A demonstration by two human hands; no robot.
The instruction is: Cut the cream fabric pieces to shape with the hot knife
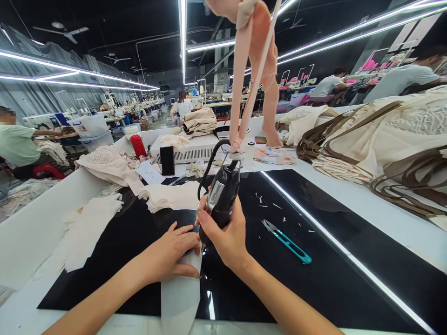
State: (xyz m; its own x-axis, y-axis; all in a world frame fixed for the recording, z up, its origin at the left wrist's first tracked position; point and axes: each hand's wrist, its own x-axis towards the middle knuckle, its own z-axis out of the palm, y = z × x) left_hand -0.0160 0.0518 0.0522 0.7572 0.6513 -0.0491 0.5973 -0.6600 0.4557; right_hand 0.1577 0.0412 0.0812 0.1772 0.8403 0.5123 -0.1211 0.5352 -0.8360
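A black corded power tool (221, 195) stands upright in my right hand (226, 237), whose fingers wrap round its body. Peach fabric straps (240, 93) run from its top up out of view. The tool's lower end is hidden behind my hand, close to the edge of a pale fabric strip (179, 302). My left hand (172, 253) lies on that strip with fingers spread, just left of the tool. Under both hands is a glossy black sheet (139, 251). Teal-handled thread snips (288, 243) rest on it to the right, beside small white scraps (260, 200).
Cream fabric pieces (174, 195) lie beyond my left hand, with more (92, 228) at the left. A phone (167, 161) and red bottle (138, 146) stand at the back. Garments with brown straps (377, 139) are heaped on the right. Several people work at other tables.
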